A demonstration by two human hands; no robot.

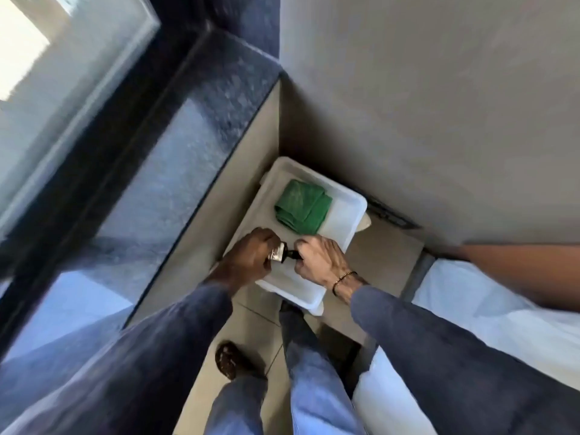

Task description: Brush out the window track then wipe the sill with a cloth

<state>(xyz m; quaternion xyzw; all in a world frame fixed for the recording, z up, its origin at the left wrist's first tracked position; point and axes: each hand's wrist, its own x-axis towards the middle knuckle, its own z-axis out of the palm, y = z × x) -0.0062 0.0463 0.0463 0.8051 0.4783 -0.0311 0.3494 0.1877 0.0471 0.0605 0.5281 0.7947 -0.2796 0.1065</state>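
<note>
A small brush (280,255) with a metal ferrule and black handle is held over a white plastic tub (351,215) on the floor. My left hand (251,255) is closed around its ferrule end and hides the bristles. My right hand (320,262) grips the black handle. A folded green cloth (303,207) lies inside the tub, just beyond both hands. The dark speckled stone sill (175,158) runs diagonally to the left, with the black window track (103,142) and the glass pane (62,89) beside it.
A beige wall (423,105) rises behind the tub, which sits in the corner below the sill. A bed with white bedding (489,312) stands at the right. My legs in jeans and one sandalled foot (229,361) are on the tiled floor.
</note>
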